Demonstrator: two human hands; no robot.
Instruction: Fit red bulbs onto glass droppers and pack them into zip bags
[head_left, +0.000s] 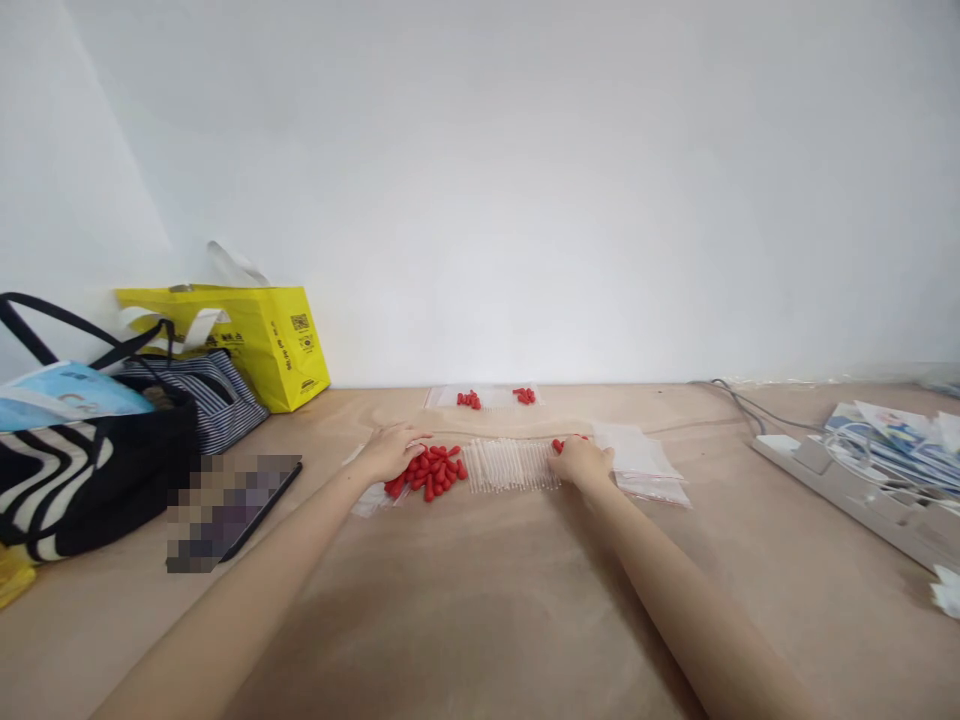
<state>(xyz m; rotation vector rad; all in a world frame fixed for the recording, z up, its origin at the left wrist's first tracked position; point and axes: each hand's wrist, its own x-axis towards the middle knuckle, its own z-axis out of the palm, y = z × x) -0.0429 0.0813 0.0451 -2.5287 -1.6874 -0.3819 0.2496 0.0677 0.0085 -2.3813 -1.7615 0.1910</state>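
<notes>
A heap of small red pieces lies on the wooden table, partly over a clear plastic bag. My left hand rests at the heap's upper left, fingers reaching over it. Right of the heap is a row of thin white sticks laid side by side. My right hand is at the row's right end, its fingers around some red pieces; its fingertips are partly hidden. Beside it lies a stack of clear zip bags. Farther back, two small red clusters sit on clear plastic.
At the left stand a yellow bag, a striped pouch and a black bag, with a phone in front. A white power strip, cables and printed papers lie at the right. A white wall rises behind.
</notes>
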